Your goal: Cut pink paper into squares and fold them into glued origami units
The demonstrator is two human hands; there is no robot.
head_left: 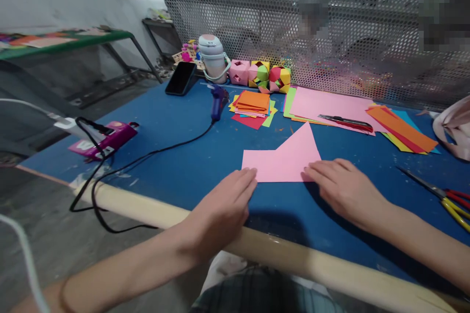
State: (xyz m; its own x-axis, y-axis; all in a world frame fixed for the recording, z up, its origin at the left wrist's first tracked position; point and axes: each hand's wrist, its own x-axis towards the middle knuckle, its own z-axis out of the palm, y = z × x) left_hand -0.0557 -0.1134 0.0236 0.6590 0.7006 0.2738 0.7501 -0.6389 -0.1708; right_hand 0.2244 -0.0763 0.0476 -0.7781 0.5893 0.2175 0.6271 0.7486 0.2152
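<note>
A folded pink paper (284,160) lies flat on the blue surface (183,156), between the two hands and just beyond them. The left hand (222,210) rests open, palm down, its fingertips (249,173) touching the paper's near left corner. The right hand (345,188) also lies open and flat, its fingertips (310,170) on the paper's near right corner. Neither hand grips anything. Scissors (446,198) lie to the right, a glue gun (218,100) and stacks of coloured paper (253,105) farther back.
</note>
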